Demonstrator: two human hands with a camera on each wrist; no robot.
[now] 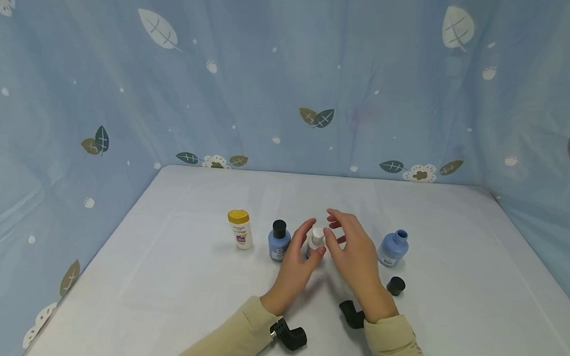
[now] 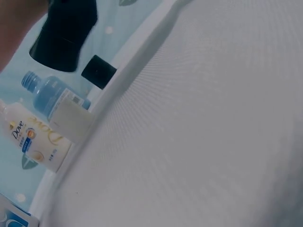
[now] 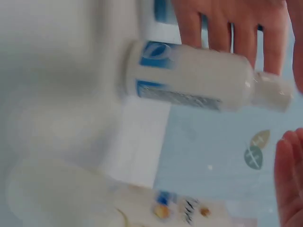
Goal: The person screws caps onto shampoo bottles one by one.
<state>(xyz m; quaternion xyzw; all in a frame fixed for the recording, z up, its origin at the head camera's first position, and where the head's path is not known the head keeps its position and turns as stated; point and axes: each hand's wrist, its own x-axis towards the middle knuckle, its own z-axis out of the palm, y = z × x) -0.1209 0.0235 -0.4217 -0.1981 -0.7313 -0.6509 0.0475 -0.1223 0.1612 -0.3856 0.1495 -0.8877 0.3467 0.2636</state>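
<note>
In the head view, a small white bottle (image 1: 316, 237) stands upright between the two hands. My left hand (image 1: 297, 261) lies around its left side, thumb in front. In the right wrist view, the straight fingers (image 3: 244, 40) pass behind this white bottle (image 3: 189, 75), which bears a blue label; firm contact cannot be made out. Close to the cap on the right, my right hand (image 1: 356, 253) has loosely bent fingers and holds nothing. Left of the bottle is a blue bottle (image 1: 278, 247) with a black cap.
A white bottle with a yellow lid (image 1: 241, 232) stands farther left. At right are an uncapped blue bottle (image 1: 392, 250) and a loose black cap (image 1: 396, 286). A white Dove bottle (image 2: 35, 137) shows in the left wrist view. Black wrist cameras (image 1: 291, 336) protrude inward.
</note>
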